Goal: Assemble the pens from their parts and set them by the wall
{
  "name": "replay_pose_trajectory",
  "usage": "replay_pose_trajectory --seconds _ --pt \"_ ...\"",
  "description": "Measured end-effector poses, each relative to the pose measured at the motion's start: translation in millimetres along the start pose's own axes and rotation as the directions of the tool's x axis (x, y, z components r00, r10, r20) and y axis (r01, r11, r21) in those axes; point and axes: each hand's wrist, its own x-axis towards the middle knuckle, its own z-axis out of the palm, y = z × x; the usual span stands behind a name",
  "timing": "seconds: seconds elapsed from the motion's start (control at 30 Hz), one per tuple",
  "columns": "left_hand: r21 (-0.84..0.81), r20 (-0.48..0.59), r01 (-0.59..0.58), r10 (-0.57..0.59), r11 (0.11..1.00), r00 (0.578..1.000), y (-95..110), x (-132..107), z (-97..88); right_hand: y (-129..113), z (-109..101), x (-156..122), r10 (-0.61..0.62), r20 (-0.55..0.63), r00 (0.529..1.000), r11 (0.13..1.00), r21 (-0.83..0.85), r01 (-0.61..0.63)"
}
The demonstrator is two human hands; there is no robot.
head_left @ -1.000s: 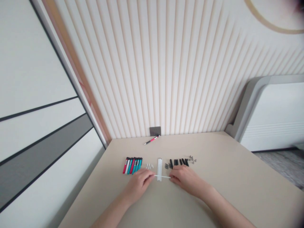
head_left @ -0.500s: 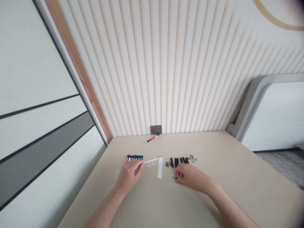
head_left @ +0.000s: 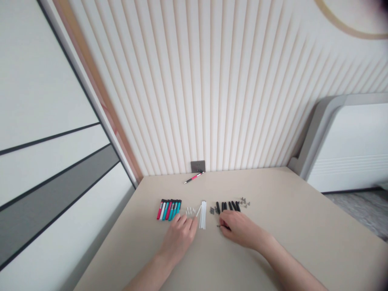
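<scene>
My left hand (head_left: 180, 233) is closed in a pinch on a thin white tube (head_left: 199, 211), which slants up from the fingertips towards a bundle of similar white tubes (head_left: 203, 215). To the right, my right hand (head_left: 238, 227) is curled low over the table. A small dark piece with a metallic tip (head_left: 218, 226) pokes out from its fingers; the rest of it is hidden. Just beyond that hand lie several black grip sleeves (head_left: 230, 205). Small white parts (head_left: 190, 210) lie beyond my left fingers, and pink, white and teal pen barrels (head_left: 167, 210) lie to the left.
A pink-and-black pen (head_left: 194, 177) lies at the table's back, below a dark wall socket (head_left: 198, 166). Small grey pieces (head_left: 212, 210) sit right of the tubes. Metallic cone-shaped tips (head_left: 244, 201) lie beyond the grips. A ribbed wall (head_left: 194, 89) borders the table (head_left: 273, 194).
My left hand has moved right and nearer to me with the white tube, from over the pen barrels to beside the tube bundle; the barrels are uncovered. My right hand has barely moved.
</scene>
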Motion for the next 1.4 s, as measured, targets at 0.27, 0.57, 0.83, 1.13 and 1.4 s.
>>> replay_pose_trajectory --seconds 0.27,0.57,0.83,1.13,1.4 --pt "0.009 0.070 0.014 -0.015 1.000 0.997 6 3 0.5 -2 8 5 -0.020 -0.039 0.999 1.000 -0.018 0.019" --pt "-0.074 0.072 0.040 -0.035 0.996 0.997 6 6 0.7 -1 21 13 -0.017 -0.154 0.988 0.999 -0.037 0.011" --pt "-0.116 0.099 0.070 -0.059 0.991 0.993 7 6 4.9 -4 27 15 -0.052 -0.226 0.973 0.998 0.029 0.061" --pt "-0.152 0.136 0.117 -0.097 0.981 0.986 7 9 5.8 7 31 28 0.042 -0.376 0.926 0.995 0.098 -0.005" --pt "-0.157 0.149 0.148 -0.125 0.977 0.981 7 11 8.9 8 32 46 -0.036 -0.334 0.942 0.998 -0.059 0.017"
